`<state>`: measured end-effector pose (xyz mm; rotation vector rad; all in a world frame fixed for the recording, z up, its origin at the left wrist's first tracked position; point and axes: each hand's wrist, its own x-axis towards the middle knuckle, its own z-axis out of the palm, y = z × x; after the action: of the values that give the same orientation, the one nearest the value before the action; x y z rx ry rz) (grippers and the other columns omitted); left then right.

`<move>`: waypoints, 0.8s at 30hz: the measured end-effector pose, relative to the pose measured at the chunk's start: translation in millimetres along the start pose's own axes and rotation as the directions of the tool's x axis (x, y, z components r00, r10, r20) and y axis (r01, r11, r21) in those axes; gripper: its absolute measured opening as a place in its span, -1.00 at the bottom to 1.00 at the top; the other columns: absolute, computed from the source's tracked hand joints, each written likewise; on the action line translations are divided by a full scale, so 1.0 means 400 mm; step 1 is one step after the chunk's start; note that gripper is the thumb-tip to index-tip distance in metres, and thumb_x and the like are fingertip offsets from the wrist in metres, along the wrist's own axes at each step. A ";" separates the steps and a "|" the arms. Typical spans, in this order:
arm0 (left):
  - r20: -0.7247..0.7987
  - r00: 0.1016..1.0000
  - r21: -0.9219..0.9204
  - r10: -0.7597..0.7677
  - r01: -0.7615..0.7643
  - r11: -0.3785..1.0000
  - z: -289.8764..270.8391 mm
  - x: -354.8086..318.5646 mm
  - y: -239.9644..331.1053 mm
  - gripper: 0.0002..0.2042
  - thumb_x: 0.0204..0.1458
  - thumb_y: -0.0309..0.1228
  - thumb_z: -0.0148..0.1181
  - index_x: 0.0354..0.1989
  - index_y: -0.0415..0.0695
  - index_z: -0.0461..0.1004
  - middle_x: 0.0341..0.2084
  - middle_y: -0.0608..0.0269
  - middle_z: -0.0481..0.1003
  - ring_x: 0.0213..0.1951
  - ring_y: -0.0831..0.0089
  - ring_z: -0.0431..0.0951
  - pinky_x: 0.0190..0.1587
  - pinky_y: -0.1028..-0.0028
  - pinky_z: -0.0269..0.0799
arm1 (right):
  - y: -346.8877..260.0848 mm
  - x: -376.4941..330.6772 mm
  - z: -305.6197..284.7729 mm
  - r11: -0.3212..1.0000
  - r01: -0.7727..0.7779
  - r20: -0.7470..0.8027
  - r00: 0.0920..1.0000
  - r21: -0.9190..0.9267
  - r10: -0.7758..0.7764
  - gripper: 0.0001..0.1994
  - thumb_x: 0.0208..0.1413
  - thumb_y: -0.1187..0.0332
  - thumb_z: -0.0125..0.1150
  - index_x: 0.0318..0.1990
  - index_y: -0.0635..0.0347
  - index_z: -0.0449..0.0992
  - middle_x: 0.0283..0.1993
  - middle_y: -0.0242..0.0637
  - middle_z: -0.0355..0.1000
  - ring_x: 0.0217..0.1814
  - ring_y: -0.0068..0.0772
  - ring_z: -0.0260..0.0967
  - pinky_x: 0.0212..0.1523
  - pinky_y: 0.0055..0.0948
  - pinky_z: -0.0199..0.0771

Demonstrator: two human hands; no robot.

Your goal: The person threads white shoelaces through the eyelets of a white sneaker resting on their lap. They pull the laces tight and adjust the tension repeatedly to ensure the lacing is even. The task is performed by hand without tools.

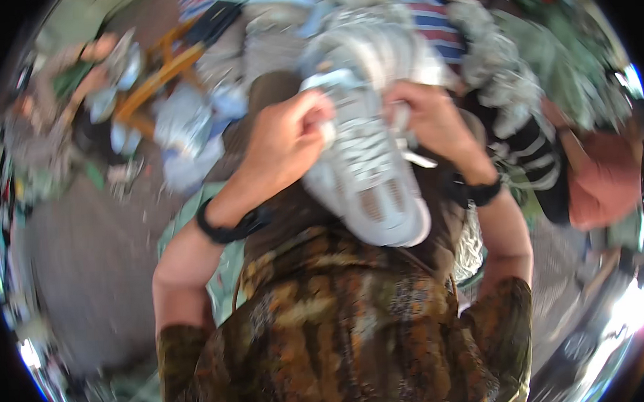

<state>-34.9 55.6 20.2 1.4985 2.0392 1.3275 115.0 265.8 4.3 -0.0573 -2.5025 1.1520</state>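
Note:
A pale grey-white sneaker [367,163] rests on my lap, its toe pointing toward me. White shoelace [363,150] criss-crosses up its front. On the shoe's left side my left hand [290,134] is closed, with a bit of white lace at its fingertips. My right hand [430,117] is closed on the other side, also with white lace between its fingers, and a white lace end sticks out below it. Motion blurs both hands a little. Beyond the shoe lies a pile of similar light shoes [372,37], partly hidden behind it.
A hank of white laces [470,248] hangs by my right forearm. At the left, another person's hands [97,63] hold something pale near a wooden stool [148,90] and plastic bags [182,121]. A person in a salmon top [605,178] sits at the right near bundled white material [499,64].

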 end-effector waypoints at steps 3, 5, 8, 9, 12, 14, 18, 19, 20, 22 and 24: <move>0.058 0.998 0.172 0.028 -0.037 0.984 -0.010 -0.013 -0.019 -0.68 -0.16 -0.70 -0.05 -0.17 -0.23 0.45 -0.36 -0.07 0.57 -0.21 0.05 0.62 -0.21 0.34 0.48 | 0.003 0.034 0.024 0.989 0.129 0.065 0.989 0.076 -0.134 -0.66 -0.25 0.76 -0.04 -0.31 0.22 0.52 -0.39 -0.15 0.47 -0.27 -0.26 0.45 -0.20 -0.37 0.43; 0.106 0.994 0.222 -0.013 -0.011 0.975 -0.029 -0.005 -0.026 -0.71 -0.15 -0.71 -0.02 -0.20 -0.24 0.44 -0.41 -0.02 0.56 -0.29 0.18 0.63 -0.24 0.38 0.47 | 0.013 0.058 0.044 0.985 0.172 0.040 0.985 -0.034 -0.170 -0.73 -0.28 0.63 0.08 -0.33 0.20 0.54 -0.41 -0.11 0.47 -0.34 -0.10 0.45 -0.27 -0.25 0.43; 0.174 0.983 0.180 -0.066 0.035 0.983 -0.049 0.036 -0.038 -0.76 -0.15 -0.67 0.01 -0.25 -0.23 0.43 -0.65 0.33 0.34 -0.57 0.58 0.32 -0.50 0.51 0.23 | 0.036 0.076 0.038 0.987 0.162 0.037 0.986 -0.015 -0.162 -0.75 -0.29 0.58 0.12 -0.36 0.15 0.58 -0.42 -0.15 0.51 -0.35 -0.14 0.48 -0.32 -0.25 0.45; 0.243 0.963 0.112 -0.115 0.090 0.990 -0.075 0.072 -0.047 -0.74 -0.16 -0.68 -0.01 -0.24 -0.23 0.42 -0.67 0.43 0.29 -0.60 0.64 0.28 -0.54 0.56 0.18 | 0.047 0.095 0.036 0.992 0.127 0.039 0.991 0.004 -0.127 -0.75 -0.30 0.54 0.15 -0.37 0.12 0.60 -0.42 -0.17 0.52 -0.35 -0.19 0.50 -0.34 -0.27 0.46; 0.381 0.895 -0.010 -0.232 0.255 0.967 -0.082 0.104 -0.022 -0.73 -0.14 -0.71 -0.03 -0.22 -0.24 0.41 -0.63 0.40 0.39 -0.59 0.67 0.36 -0.54 0.61 0.26 | 0.070 0.084 0.028 0.996 0.053 -0.020 0.998 0.078 -0.052 -0.74 -0.31 0.60 0.15 -0.37 0.17 0.60 -0.46 -0.20 0.50 -0.39 -0.26 0.48 -0.39 -0.31 0.44; 0.428 0.870 -0.048 -0.246 0.294 0.955 -0.091 0.102 -0.037 -0.73 -0.13 -0.72 -0.04 -0.21 -0.25 0.41 -0.60 0.36 0.45 -0.58 0.66 0.41 -0.53 0.62 0.32 | 0.060 0.092 0.042 0.977 0.085 -0.041 0.996 0.193 -0.078 -0.73 -0.29 0.62 0.14 -0.35 0.20 0.59 -0.48 -0.21 0.49 -0.39 -0.28 0.48 -0.39 -0.33 0.43; 0.497 0.834 0.175 -0.240 0.175 0.969 -0.104 0.108 -0.007 -0.78 -0.12 -0.72 0.07 -0.25 -0.30 0.45 -0.62 0.27 0.51 -0.62 0.59 0.48 -0.57 0.58 0.37 | 0.023 0.093 0.034 0.982 0.152 -0.018 0.988 0.111 -0.151 -0.73 -0.21 0.61 0.15 -0.27 0.21 0.58 -0.44 -0.14 0.50 -0.38 -0.21 0.48 -0.35 -0.32 0.45; 0.518 0.812 0.202 -0.270 0.190 0.961 -0.107 0.119 0.012 -0.78 -0.12 -0.72 0.08 -0.26 -0.30 0.47 -0.63 0.24 0.52 -0.62 0.57 0.49 -0.56 0.57 0.39 | 0.016 0.099 0.031 0.982 0.181 -0.014 0.983 0.050 -0.181 -0.74 -0.19 0.61 0.15 -0.26 0.21 0.58 -0.43 -0.13 0.50 -0.37 -0.19 0.48 -0.34 -0.31 0.46; 0.538 0.790 0.221 -0.295 0.206 0.953 -0.106 0.128 0.027 -0.78 -0.13 -0.72 0.09 -0.26 -0.31 0.48 -0.63 0.22 0.52 -0.61 0.55 0.50 -0.56 0.55 0.40 | 0.015 0.105 0.027 0.974 0.225 0.013 0.974 0.023 -0.225 -0.75 -0.17 0.58 0.16 -0.26 0.21 0.58 -0.39 -0.09 0.52 -0.32 -0.12 0.50 -0.29 -0.27 0.46; 0.563 0.754 0.317 -0.338 0.181 0.931 -0.106 0.149 0.073 -0.79 -0.13 -0.71 0.11 -0.27 -0.32 0.50 -0.64 0.20 0.52 -0.62 0.54 0.50 -0.55 0.52 0.41 | 0.013 0.118 0.010 0.937 0.345 0.120 0.934 -0.049 -0.337 -0.75 -0.15 0.61 0.13 -0.24 0.24 0.56 -0.41 -0.04 0.50 -0.32 -0.06 0.49 -0.31 -0.21 0.43; 0.582 0.719 0.383 -0.380 0.170 0.908 -0.110 0.162 0.074 -0.80 -0.15 -0.64 0.19 -0.29 -0.27 0.54 -0.65 0.15 0.52 -0.62 0.38 0.53 -0.50 0.43 0.44 | 0.006 0.137 -0.001 0.893 0.438 0.213 0.886 -0.100 -0.411 -0.77 -0.14 0.56 0.13 -0.26 0.27 0.56 -0.42 0.02 0.49 -0.29 0.02 0.47 -0.28 -0.13 0.41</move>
<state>-74.2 90.8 85.3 1.4113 1.9204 0.2904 63.9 278.3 20.5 0.5619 -2.5718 0.8205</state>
